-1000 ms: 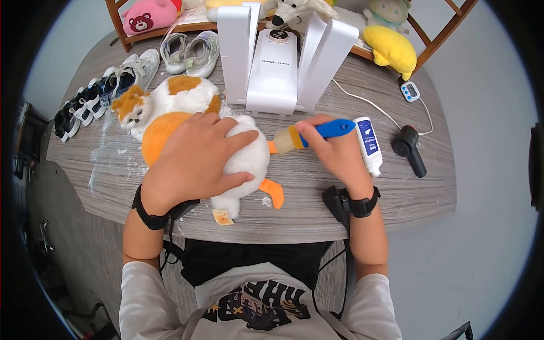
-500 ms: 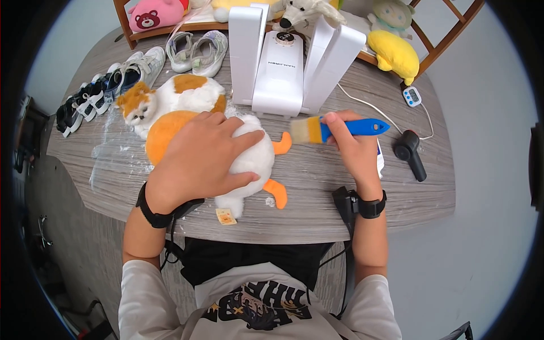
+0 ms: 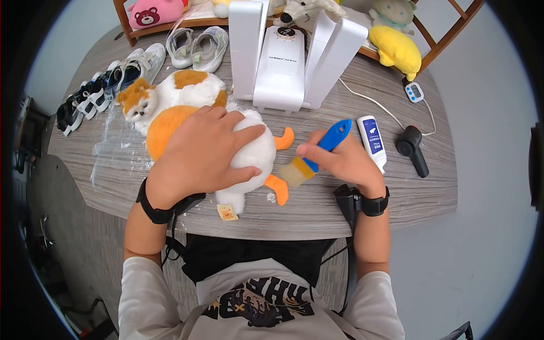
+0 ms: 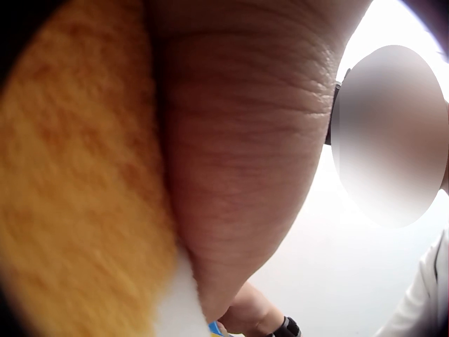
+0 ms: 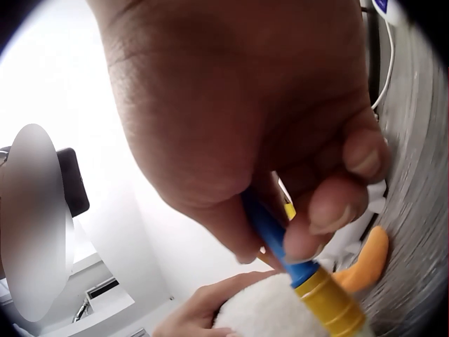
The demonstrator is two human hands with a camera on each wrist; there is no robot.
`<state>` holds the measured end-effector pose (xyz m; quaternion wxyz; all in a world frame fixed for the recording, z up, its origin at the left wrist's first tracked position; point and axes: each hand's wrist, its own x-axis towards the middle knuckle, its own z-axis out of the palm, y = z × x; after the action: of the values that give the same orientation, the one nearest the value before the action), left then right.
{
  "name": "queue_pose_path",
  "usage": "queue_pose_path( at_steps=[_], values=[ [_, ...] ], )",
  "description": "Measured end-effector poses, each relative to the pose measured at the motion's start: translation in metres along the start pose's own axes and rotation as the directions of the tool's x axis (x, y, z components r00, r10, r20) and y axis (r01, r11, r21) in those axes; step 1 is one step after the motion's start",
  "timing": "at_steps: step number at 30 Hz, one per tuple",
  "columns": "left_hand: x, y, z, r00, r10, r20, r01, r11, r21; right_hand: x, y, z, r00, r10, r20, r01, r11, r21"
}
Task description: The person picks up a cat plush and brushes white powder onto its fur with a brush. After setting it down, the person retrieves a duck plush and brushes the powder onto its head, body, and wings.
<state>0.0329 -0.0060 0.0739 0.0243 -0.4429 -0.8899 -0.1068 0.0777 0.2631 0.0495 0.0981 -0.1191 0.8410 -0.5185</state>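
A plush toy with an orange section (image 3: 164, 129), a round white body (image 3: 256, 144) and two orange feet lies on the table. My left hand (image 3: 204, 150) rests across it with fingers spread, pressing on the fur. In the left wrist view, orange plush (image 4: 77, 175) lies against that hand. Between thumb and fingers my right hand (image 3: 345, 161) grips a blue-handled paintbrush (image 3: 335, 135), its pale bristles slanting down to the lower orange foot (image 3: 277, 190). The upper foot (image 3: 284, 139) sticks out to the right. A paper tag (image 3: 228, 212) hangs at the near side.
A plush cat (image 3: 187, 88) lies behind the toy, near pairs of shoes (image 3: 208, 50). At the back stands a white appliance (image 3: 280, 71) with upright arms. To the right are a white bottle (image 3: 371, 143), a black handheld device (image 3: 412, 148) and a corded timer-like unit (image 3: 414, 92).
The paintbrush has gone from the upper orange foot out to the right, then down and back left to the lower foot, its handle now tilted up. My left hand stays on the plush toy.
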Motion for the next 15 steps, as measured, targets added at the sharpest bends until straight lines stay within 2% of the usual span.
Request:
queue_pose_path(
  at_steps=[2,3,4,6,7,9,10,11,12,14,15],
  values=[
    [0.000,0.000,0.000,1.000,0.003,-0.008,-0.003,1.000,0.004,-0.003,-0.008,-0.009,0.991,0.127,-0.047,-0.132,0.986,-0.102],
    [0.000,0.000,0.000,1.000,0.000,-0.008,0.000,1.000,0.005,-0.008,-0.009,-0.007,0.994,0.076,-0.073,-0.074,0.997,0.026],
    [0.000,0.000,-0.001,1.000,-0.002,-0.005,0.002,1.000,0.002,-0.008,-0.009,-0.002,0.995,0.074,-0.070,-0.072,0.997,0.029],
    [0.000,0.001,0.000,1.000,0.001,0.007,-0.001,1.000,0.000,-0.007,-0.009,0.011,0.987,-0.141,0.071,0.110,0.936,0.335],
    [0.001,0.001,0.000,1.000,-0.002,0.008,0.002,1.000,0.002,-0.008,-0.009,0.012,0.988,-0.140,0.066,0.110,0.935,0.338],
    [0.002,0.001,0.000,1.000,-0.005,0.004,0.005,1.000,0.001,-0.006,-0.012,0.008,0.997,-0.050,0.057,0.048,0.998,0.030],
    [0.002,0.000,0.001,1.000,-0.002,0.003,0.002,1.000,0.005,-0.004,-0.014,0.007,0.999,-0.005,0.045,0.011,0.992,-0.130],
    [0.001,0.001,0.001,1.000,-0.002,-0.001,0.002,1.000,0.008,-0.005,-0.015,-0.001,0.998,0.060,-0.002,-0.060,0.994,-0.086],
    [0.001,0.001,0.001,1.000,-0.007,-0.007,0.007,1.000,0.009,-0.005,-0.014,-0.005,0.998,0.055,0.003,-0.055,0.994,-0.091],
    [0.001,0.002,-0.002,1.000,-0.014,0.009,0.014,1.000,-0.005,-0.007,-0.007,-0.005,0.998,-0.058,0.033,0.057,0.998,0.033],
    [0.001,0.002,-0.002,1.000,-0.011,0.012,0.011,1.000,-0.002,-0.005,-0.004,0.006,0.980,-0.194,0.038,0.183,0.963,0.199]
  ],
)
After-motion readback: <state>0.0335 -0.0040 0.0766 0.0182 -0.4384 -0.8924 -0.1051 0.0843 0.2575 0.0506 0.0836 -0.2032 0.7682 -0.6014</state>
